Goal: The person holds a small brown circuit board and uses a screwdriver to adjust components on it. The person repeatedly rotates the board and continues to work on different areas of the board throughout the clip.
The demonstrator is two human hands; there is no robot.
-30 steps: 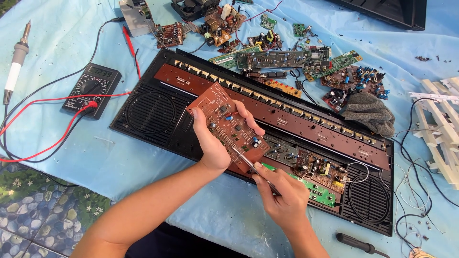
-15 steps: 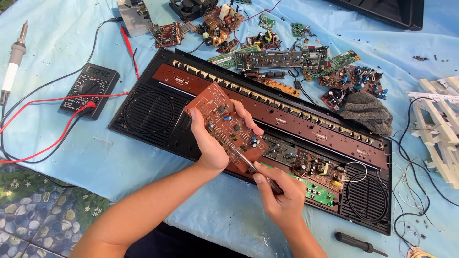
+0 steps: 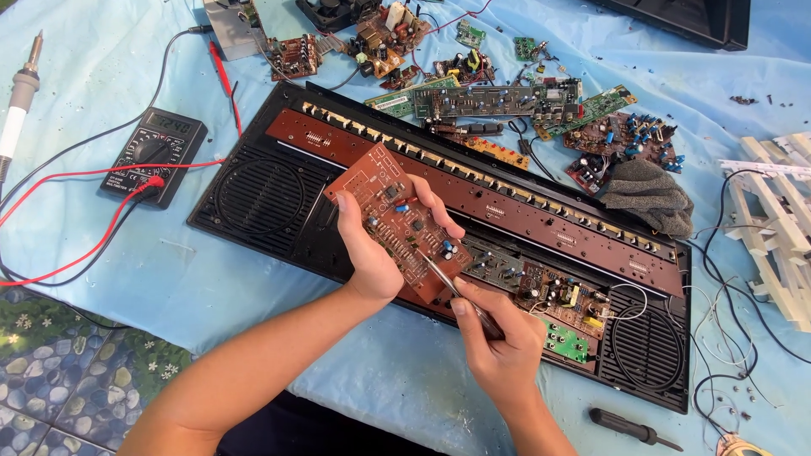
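Observation:
My left hand (image 3: pixel 372 245) grips a brown circuit board (image 3: pixel 397 219) with small components, held tilted above an opened black keyboard case (image 3: pixel 253 198). My right hand (image 3: pixel 498 342) holds a thin metal tool (image 3: pixel 448 283) like a pen, its tip touching the board's lower right part. Inside the case lie a long brown board (image 3: pixel 541 211) and smaller boards (image 3: pixel 566 304) with wires at the right end.
A black multimeter (image 3: pixel 152 156) with red and black leads lies left on the blue cloth. A soldering iron (image 3: pixel 21 93) sits at far left. Several loose circuit boards (image 3: pixel 524 105), a grey rag (image 3: pixel 646 194), white keys (image 3: pixel 777 219) and a screwdriver (image 3: pixel 634 428) surround the case.
My hands and the board have barely shifted; the tool tip stays on the board's lower right area.

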